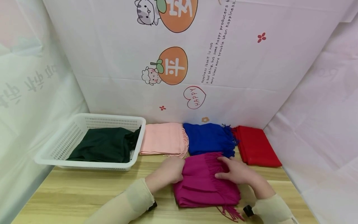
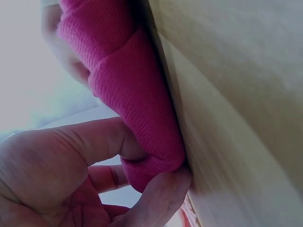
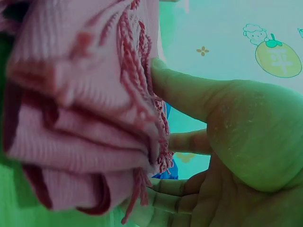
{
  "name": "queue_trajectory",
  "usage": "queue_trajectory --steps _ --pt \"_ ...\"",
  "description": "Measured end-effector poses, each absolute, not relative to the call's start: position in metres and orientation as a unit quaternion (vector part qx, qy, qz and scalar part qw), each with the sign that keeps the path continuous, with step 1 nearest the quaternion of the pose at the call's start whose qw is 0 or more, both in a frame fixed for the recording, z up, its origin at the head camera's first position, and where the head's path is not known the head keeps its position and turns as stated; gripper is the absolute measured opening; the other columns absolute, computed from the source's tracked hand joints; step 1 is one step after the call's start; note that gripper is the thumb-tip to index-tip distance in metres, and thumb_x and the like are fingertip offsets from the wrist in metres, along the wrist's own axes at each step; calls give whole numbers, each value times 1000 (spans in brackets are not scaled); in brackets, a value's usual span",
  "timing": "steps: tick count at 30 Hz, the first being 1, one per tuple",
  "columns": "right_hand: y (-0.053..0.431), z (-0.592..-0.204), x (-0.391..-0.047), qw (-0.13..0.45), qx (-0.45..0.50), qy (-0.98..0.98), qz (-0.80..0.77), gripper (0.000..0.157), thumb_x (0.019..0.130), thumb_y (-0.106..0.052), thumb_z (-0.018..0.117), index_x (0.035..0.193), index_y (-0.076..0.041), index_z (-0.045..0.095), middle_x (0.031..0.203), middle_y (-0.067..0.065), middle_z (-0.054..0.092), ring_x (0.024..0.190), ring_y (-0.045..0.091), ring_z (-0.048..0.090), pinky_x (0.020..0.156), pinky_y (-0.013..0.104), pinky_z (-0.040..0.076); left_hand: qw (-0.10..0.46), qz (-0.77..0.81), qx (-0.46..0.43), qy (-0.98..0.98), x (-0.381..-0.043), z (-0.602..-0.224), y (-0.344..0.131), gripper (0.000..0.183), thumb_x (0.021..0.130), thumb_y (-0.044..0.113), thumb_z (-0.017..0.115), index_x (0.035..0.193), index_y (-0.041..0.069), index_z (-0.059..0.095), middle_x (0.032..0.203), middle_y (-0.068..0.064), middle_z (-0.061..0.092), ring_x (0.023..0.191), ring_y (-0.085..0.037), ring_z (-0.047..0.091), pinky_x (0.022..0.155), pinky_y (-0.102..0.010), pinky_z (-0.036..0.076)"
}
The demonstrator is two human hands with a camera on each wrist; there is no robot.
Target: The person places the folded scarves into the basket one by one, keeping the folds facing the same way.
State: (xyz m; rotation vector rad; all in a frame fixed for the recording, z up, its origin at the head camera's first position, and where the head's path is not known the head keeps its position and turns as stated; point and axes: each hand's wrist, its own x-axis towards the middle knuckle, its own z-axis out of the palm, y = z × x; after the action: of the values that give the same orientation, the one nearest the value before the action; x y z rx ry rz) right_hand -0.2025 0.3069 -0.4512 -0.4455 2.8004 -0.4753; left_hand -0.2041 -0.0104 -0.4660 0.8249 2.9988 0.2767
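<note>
Perhaps the magenta scarf (image 1: pixel 194 186), which lies nearer to the right edge of the worktop (image 1: pixel 84 186) than the left, could slip into uneven layers, because the left grip (image 1: pixel 171 169) pinches one side while the right grip (image 1: pixel 239 172), spread, only touches the fringe (image 1: pixel 213 166).

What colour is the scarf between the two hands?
The scarf is magenta; the head view shows it best.

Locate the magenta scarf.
In the head view, the magenta scarf is right of centre, between the left hand and the right hand, nearer the camera than the blue scarf.
</note>
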Motion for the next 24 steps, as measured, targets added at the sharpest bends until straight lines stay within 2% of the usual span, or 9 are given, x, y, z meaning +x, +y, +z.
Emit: queue_trajectory --steps 6,8,13,15,18,21,24 --pt "299 -452 -200 138 -159 963 -166 93 91 -59 88 161 -8 55 152 39 54 136 57 59 106 73 51 -27 99 275 956 -248 -541 -21 29 72 26 90 86 23 66 86 5 70 83 -21 71 67 -45 58" --pt "297 -453 -200 137 -166 961 -170 93 89 -57 90 160 -7 56 149 36 56 132 52 63 105 70 53 -18 105 269 957 -243 -531 -24 28 74 24 90 88 22 66 88 4 71 86 -22 71 68 -45 59" --pt "292 -455 -200 135 -180 958 -176 91 88 -53 93 157 -6 58 149 30 57 133 49 62 107 68 53 20 119 248 961 -208 -463 -30 25 76 13 89 85 15 66 84 -2 70 85 -27 70 66 -46 58" --pt "291 -455 -199 136 -180 958 -177 91 88 -54 93 158 -7 58 153 31 56 137 51 59 108 69 52 25 122 247 961 -211 -466 -32 24 77 13 89 87 14 66 83 -2 69 85 -27 69 66 -46 57" --pt "290 -455 -199 134 -180 958 -179 89 87 -54 94 155 -8 59 153 29 57 139 51 58 108 68 51 15 122 253 960 -225 -492 -34 24 77 13 87 88 14 66 83 -1 68 86 -28 68 66 -49 55" --pt "289 -456 -198 131 -178 959 -176 84 85 -53 95 150 -10 62 148 23 62 135 46 62 107 65 53 1 123 257 959 -238 -517 -35 25 75 15 86 91 15 67 84 -1 69 87 -30 68 65 -51 54" --pt "289 -457 -198 129 -179 960 -171 78 84 -52 96 143 -11 65 143 19 63 131 42 64 105 64 54 1 124 254 959 -237 -518 -34 27 76 17 88 95 16 68 89 -1 71 91 -30 70 68 -51 57"
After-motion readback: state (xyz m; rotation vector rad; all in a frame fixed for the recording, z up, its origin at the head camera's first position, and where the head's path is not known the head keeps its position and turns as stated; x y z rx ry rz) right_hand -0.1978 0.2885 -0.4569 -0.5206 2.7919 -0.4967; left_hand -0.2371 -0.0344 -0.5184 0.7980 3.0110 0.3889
